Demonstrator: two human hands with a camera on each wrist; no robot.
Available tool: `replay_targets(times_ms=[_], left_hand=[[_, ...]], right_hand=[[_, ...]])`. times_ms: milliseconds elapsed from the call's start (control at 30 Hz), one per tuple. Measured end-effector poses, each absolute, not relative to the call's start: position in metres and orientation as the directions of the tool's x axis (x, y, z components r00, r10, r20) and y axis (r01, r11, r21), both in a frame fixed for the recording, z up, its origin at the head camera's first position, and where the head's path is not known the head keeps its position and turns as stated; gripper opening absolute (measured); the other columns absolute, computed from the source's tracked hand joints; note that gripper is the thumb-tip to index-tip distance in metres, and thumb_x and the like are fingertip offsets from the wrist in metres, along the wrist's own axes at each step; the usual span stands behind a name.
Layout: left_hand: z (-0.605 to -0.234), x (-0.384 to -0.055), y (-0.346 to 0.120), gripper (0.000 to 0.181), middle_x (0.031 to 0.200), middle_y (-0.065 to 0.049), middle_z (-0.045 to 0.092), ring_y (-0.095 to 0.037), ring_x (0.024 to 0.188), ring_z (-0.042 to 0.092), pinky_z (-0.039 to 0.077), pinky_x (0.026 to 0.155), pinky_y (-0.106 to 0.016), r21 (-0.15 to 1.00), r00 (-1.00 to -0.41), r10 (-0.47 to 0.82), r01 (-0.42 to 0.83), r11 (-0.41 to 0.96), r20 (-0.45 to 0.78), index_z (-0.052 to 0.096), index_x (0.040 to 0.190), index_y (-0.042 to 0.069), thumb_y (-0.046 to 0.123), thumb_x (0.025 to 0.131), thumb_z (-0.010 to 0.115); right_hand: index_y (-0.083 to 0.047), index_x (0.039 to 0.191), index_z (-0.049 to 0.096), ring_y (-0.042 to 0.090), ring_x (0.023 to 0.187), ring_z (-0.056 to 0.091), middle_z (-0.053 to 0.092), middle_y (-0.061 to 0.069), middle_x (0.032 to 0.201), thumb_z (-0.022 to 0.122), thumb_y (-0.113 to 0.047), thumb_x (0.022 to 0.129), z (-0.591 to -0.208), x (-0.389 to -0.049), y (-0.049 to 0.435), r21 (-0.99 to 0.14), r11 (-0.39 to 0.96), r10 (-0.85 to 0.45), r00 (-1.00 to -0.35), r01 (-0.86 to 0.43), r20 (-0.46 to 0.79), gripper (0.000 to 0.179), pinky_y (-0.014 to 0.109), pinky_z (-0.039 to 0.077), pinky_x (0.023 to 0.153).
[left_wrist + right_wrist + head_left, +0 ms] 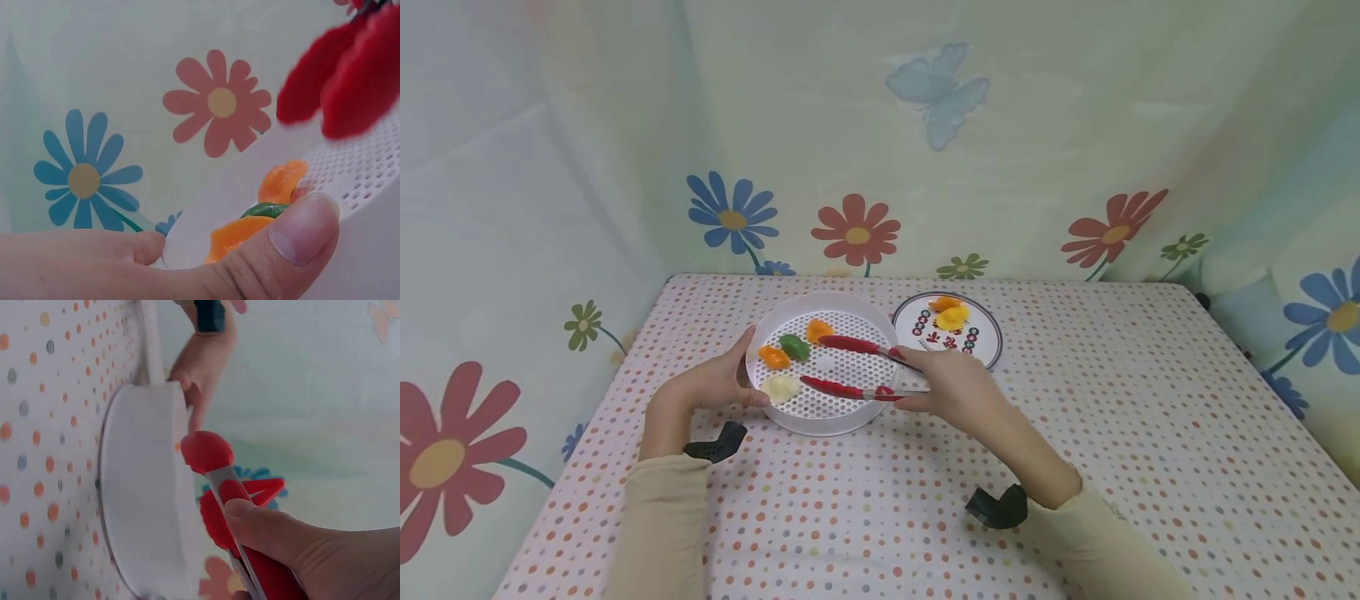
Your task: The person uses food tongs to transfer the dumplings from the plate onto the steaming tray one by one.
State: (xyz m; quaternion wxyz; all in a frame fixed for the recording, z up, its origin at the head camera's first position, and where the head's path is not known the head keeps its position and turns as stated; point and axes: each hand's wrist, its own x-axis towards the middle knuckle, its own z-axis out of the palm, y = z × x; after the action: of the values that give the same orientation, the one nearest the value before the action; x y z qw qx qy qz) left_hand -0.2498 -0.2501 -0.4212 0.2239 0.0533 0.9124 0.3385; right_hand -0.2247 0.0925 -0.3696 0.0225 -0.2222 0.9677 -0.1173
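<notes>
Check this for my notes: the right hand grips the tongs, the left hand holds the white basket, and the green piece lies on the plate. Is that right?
Only the last part is wrong: the green piece lies in the white basket, not on the plate, as the head view shows. The rest stands.

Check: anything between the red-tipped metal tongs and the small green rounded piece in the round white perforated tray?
Nothing visible; the tongs, in the right hand, hang open above the tray. A small orange rounded piece beside the green piece, near the farther tip, might crowd that side.
</notes>
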Motion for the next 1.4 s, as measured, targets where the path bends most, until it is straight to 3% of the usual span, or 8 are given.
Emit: replay_targets(times_ms=[300, 467, 700, 833, 1000, 1200, 1400], left_hand=[[-0.421, -0.245, -0.252, 0.134, 0.158, -0.024, 0.003, -0.045, 0.144, 0.012, 0.016, 0.112, -0.063, 0.622, -0.898, 0.254, -0.029, 0.783, -0.360, -0.018, 0.150, 0.012, 0.049, 0.068, 0.080], [-0.423, -0.242, -0.254, 0.133, 0.158, -0.025, -0.001, -0.046, 0.144, 0.009, 0.013, 0.113, -0.063, 0.644, -0.895, 0.283, -0.007, 0.765, -0.346, -0.019, 0.149, 0.009, 0.046, 0.070, 0.080], [-0.421, -0.241, -0.252, 0.133, 0.158, -0.025, -0.004, -0.047, 0.144, 0.006, 0.013, 0.112, -0.064, 0.657, -0.895, 0.301, 0.013, 0.754, -0.329, -0.020, 0.149, 0.008, 0.045, 0.070, 0.080], [-0.419, -0.243, -0.249, 0.132, 0.158, -0.024, -0.005, -0.047, 0.144, 0.006, 0.013, 0.112, -0.064, 0.667, -0.896, 0.312, 0.025, 0.745, -0.315, -0.019, 0.149, 0.007, 0.043, 0.070, 0.081], [-0.419, -0.243, -0.249, 0.133, 0.158, -0.025, -0.004, -0.047, 0.144, 0.007, 0.014, 0.111, -0.064, 0.657, -0.898, 0.305, 0.024, 0.753, -0.317, -0.019, 0.149, 0.007, 0.044, 0.070, 0.081], [-0.419, -0.243, -0.248, 0.132, 0.158, -0.025, -0.004, -0.048, 0.143, 0.006, 0.013, 0.111, -0.065, 0.663, -0.896, 0.311, 0.025, 0.748, -0.317, -0.020, 0.149, 0.008, 0.045, 0.071, 0.080], [-0.420, -0.243, -0.248, 0.132, 0.158, -0.025, -0.005, -0.047, 0.144, 0.006, 0.013, 0.111, -0.065, 0.678, -0.898, 0.318, 0.030, 0.735, -0.305, -0.019, 0.149, 0.007, 0.042, 0.071, 0.081]], right_hand=[[-0.010, 0.144, 0.042, 0.037, 0.098, 0.062, 0.059, 0.023, 0.128, 0.081, -0.036, 0.074, -0.361, -0.239, 0.166, -0.243, 0.960, -0.109, -0.986, -0.138, 0.127, 0.084, 0.044, 0.054, 0.075], [-0.004, 0.143, 0.040, 0.032, 0.079, 0.056, 0.066, 0.024, 0.110, 0.080, -0.036, 0.074, -0.372, -0.257, 0.204, -0.230, 0.973, -0.015, -0.999, -0.025, 0.046, 0.086, 0.033, 0.044, 0.055], [-0.002, 0.142, 0.041, 0.033, 0.088, 0.053, 0.061, 0.026, 0.115, 0.080, -0.039, 0.074, -0.387, -0.264, 0.218, -0.240, 0.970, 0.018, -0.997, 0.035, -0.069, 0.086, 0.030, 0.045, 0.058], [-0.003, 0.142, 0.042, 0.028, 0.078, 0.050, 0.064, 0.018, 0.094, 0.079, -0.039, 0.074, -0.387, -0.263, 0.217, -0.240, 0.970, 0.007, -0.997, 0.025, -0.076, 0.085, 0.027, 0.037, 0.052], [-0.003, 0.143, 0.040, 0.027, 0.076, 0.050, 0.064, 0.023, 0.106, 0.078, -0.041, 0.076, -0.391, -0.264, 0.211, -0.223, 0.974, 0.015, -0.995, 0.037, -0.099, 0.086, 0.026, 0.033, 0.049], [-0.004, 0.143, 0.041, 0.022, 0.066, 0.044, 0.060, 0.016, 0.087, 0.077, -0.042, 0.077, -0.397, -0.264, 0.209, -0.222, 0.973, 0.035, -0.994, 0.057, -0.099, 0.084, 0.025, 0.029, 0.048], [-0.002, 0.141, 0.043, 0.022, 0.066, 0.045, 0.063, 0.018, 0.091, 0.076, -0.041, 0.078, -0.399, -0.265, 0.210, -0.221, 0.974, 0.021, -0.997, 0.037, -0.076, 0.081, 0.026, 0.029, 0.048]])
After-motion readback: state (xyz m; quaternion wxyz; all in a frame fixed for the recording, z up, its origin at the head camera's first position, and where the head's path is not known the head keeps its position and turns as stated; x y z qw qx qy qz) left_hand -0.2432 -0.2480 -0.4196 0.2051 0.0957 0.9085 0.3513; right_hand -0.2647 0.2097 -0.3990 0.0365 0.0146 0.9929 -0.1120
